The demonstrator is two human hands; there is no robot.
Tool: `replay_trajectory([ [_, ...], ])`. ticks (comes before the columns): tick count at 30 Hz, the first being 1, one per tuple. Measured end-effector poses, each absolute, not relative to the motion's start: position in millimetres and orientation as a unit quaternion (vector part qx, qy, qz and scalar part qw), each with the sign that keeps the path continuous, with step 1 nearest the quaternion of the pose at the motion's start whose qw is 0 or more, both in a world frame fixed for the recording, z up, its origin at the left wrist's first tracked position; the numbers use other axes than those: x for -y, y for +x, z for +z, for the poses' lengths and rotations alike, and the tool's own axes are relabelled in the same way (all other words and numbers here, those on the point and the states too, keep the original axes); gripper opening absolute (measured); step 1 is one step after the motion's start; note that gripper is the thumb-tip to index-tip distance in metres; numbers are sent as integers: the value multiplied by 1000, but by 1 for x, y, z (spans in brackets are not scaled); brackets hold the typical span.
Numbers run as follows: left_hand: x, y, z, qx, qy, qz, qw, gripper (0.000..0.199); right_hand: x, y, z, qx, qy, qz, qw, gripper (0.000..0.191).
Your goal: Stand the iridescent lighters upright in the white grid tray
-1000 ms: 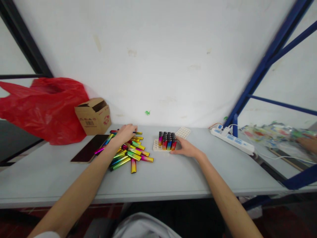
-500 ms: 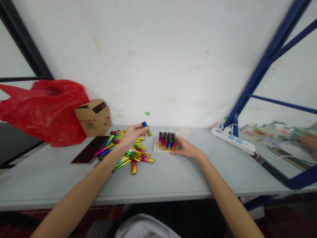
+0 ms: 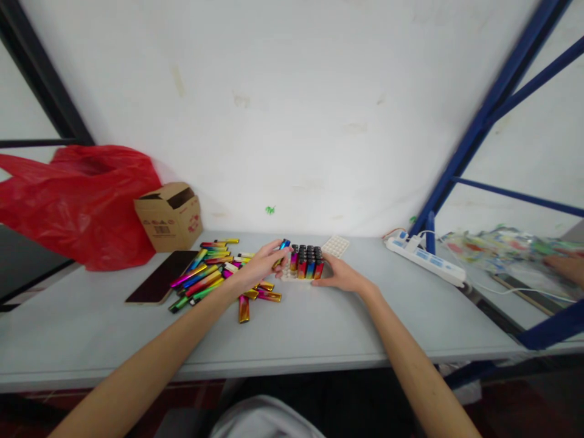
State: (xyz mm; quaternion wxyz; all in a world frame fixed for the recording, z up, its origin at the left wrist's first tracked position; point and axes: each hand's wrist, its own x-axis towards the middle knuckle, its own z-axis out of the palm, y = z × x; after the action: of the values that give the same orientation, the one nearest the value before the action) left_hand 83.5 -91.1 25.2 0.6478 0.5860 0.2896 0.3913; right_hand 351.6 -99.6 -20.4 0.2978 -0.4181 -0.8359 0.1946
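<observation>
My left hand is closed around a shiny blue and yellow lighter, tilted at the left end of a white tray with holes. Upright lighters with black tops stand packed in rows in that tray. My right hand grips the tray's right end, its thumb at the front and its fingers behind, against the lighters. Left of the tray, under and beside my left forearm, lies a loose heap of shiny multicoloured lighters.
A dark phone lies left of the heap. Behind it stand an open cardboard box and a red plastic bag. A second holed tray lies near the wall. At right are a power strip, a blue frame and another person's hand.
My left hand has moved right and slightly down, bringing the blue and yellow lighter from above the table to the tray's left end. My right hand stays at the tray.
</observation>
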Motion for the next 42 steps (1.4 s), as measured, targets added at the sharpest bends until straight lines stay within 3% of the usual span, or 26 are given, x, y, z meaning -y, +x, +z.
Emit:
replay_trajectory([
  [10,91,82,27,-255,487,327,768,38,100,351,-20,835,-421,194,297,75],
  [27,94,84,25,-274,502,352,741,31,101,350,-17,836,-411,202,301,73],
  [31,93,87,20,-278,536,395,693,25,101,350,-17,835,-411,203,303,74],
  [35,91,88,17,-304,573,442,620,33,101,350,-17,835,-414,205,300,75],
  [42,86,84,20,-342,714,447,417,25,102,349,-15,835,-408,209,305,76],
])
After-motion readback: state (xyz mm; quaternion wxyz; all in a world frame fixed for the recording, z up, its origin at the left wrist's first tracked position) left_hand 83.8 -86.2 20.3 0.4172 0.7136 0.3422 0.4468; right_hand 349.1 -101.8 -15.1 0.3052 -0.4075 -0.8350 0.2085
